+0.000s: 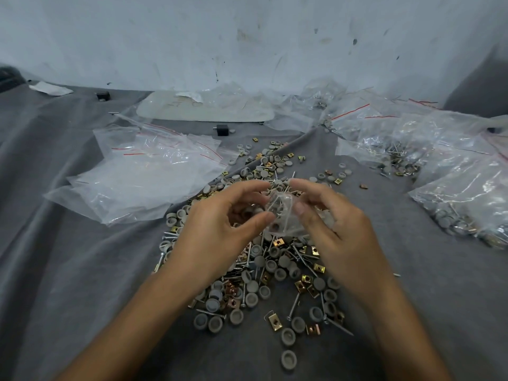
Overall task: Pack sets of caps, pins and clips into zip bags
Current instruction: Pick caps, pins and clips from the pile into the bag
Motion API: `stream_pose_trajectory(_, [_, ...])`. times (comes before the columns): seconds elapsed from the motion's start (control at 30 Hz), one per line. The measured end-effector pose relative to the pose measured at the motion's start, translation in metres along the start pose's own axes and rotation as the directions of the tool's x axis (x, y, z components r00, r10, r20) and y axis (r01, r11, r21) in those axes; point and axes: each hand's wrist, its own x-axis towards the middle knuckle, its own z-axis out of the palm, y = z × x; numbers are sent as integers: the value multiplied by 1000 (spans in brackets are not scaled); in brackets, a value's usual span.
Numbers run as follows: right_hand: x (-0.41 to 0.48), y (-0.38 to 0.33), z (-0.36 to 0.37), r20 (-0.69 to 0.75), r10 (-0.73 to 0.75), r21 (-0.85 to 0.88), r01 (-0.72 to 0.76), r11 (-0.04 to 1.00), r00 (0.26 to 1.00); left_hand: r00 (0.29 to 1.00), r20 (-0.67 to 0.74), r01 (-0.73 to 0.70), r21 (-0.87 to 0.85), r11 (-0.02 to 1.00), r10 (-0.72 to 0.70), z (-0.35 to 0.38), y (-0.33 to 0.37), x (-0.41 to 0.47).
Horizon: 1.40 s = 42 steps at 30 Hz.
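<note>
Small zip bag (280, 215): clear, held in the air between both hands above the heap; grey caps and a bit of metal show through the plastic.
Left hand (220, 232): pinches the bag's left edge between the thumb and curled fingers.
Right hand (330, 229): pinches the bag's right edge between thumb and forefinger, the other fingers curled behind it.
Heap of loose parts (275, 270): directly under the hands; hands and forearms hide its middle.
Caps (288, 360): round, grey, many hollow side up; a few strays lie nearest the camera.
Pins (293, 306): long, with heads, lying flat and crossed among the caps.
Clips (273, 320): small square ones, brass- and copper-coloured, scattered through the heap.
Empty zip bags (143, 177): a loose stack with red seal lines, left of the heap, its near corner at the heap's edge.
Filled bags (453, 193): a mound on the right holding the same parts, well apart from the hands.
Grey cloth (68, 270): wrinkled, under everything.
White oval board (206, 110): at the back by the wall, partly under plastic.
Black block (222, 130): just in front of the board.
Paper scrap (50, 88): far left.
Wall (247, 37): white, scuffed.
</note>
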Motion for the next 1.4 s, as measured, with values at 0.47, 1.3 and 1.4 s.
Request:
stream_pose_trajectory(0.47, [13, 2, -26, -467, 337, 580, -5, 815, 817, 962, -150, 148, -417, 897, -228, -12, 4, 9])
stream_pose_trajectory(1.3, [0, 0, 5, -94, -119, -246, 93, 965, 988, 997, -17, -79, -77, 994, 78, 6, 14, -7])
stream_pose_trajectory(1.4, [0, 0, 4, -108, -90, -219, 65, 974, 990, 994, -30, -106, -53, 993, 105, 8, 16, -8])
